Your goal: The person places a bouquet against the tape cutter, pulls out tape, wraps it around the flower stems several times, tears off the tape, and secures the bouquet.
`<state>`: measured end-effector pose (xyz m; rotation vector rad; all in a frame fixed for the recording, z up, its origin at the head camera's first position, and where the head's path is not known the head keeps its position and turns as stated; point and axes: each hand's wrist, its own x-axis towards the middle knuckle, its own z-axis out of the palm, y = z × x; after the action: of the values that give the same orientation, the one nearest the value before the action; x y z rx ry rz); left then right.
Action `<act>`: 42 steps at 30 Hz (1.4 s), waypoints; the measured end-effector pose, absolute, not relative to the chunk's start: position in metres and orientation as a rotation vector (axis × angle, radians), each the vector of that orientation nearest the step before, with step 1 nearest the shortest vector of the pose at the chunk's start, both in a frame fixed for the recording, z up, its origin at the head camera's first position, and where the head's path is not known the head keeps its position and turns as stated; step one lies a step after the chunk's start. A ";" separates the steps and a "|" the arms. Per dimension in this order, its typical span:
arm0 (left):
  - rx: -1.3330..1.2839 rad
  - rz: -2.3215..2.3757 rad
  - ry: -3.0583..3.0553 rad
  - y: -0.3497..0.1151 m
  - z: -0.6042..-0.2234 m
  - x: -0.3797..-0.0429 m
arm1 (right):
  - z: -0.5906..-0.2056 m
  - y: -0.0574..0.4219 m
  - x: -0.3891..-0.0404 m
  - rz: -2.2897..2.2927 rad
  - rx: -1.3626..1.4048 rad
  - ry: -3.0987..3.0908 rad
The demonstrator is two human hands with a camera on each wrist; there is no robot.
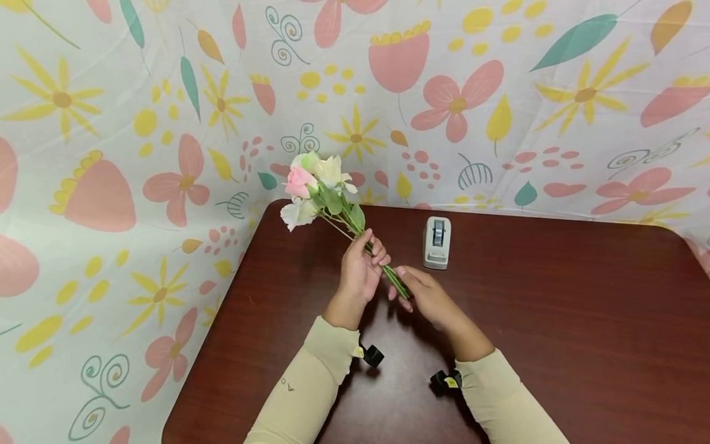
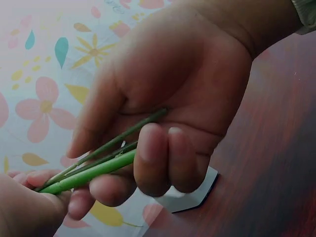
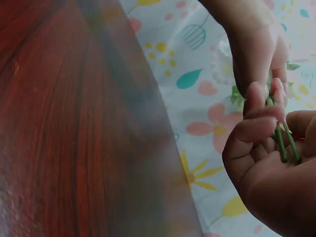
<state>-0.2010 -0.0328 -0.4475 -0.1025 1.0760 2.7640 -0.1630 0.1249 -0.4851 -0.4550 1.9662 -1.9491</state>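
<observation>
A small bunch of artificial flowers (image 1: pixel 331 171), with a pink rose (image 1: pixel 300 182), a white bloom (image 1: pixel 298 213) and green leaves, slants up to the left above the table in the head view. My left hand (image 1: pixel 359 269) grips its green stems (image 1: pixel 391 275) just below the leaves. Around the lower stem ends curl the fingers of my right hand (image 1: pixel 429 295). In the left wrist view the cut ends of the stems (image 2: pixel 111 165) lie against the palm of my right hand (image 2: pixel 182 74). The right wrist view shows both hands close together along the stems (image 3: pixel 280 140).
A white tape dispenser (image 1: pixel 437 243) stands on the dark reddish-brown table (image 1: pixel 554 320), behind and to the right of my hands. A floral-patterned cloth (image 1: pixel 493 123) hangs behind the table and along its left side.
</observation>
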 end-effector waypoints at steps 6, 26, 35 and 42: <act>-0.054 2.772 1.067 -0.032 -0.447 -0.198 | -0.481 0.122 -0.162 -2.023 -0.336 1.724; 0.031 2.777 1.110 -0.016 -0.451 -0.190 | -0.482 0.110 -0.156 -2.161 -0.148 1.724; 0.004 2.753 1.176 -0.016 -0.451 -0.188 | -0.483 0.111 -0.155 -2.163 -0.242 1.813; 0.053 2.774 1.171 -0.018 -0.449 -0.191 | -0.482 0.118 -0.158 -2.141 -0.368 1.902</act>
<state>-0.1906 -0.0181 -0.4495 0.0526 1.1709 2.7744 -0.1576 0.1182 -0.4823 -0.3680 1.9018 -2.1409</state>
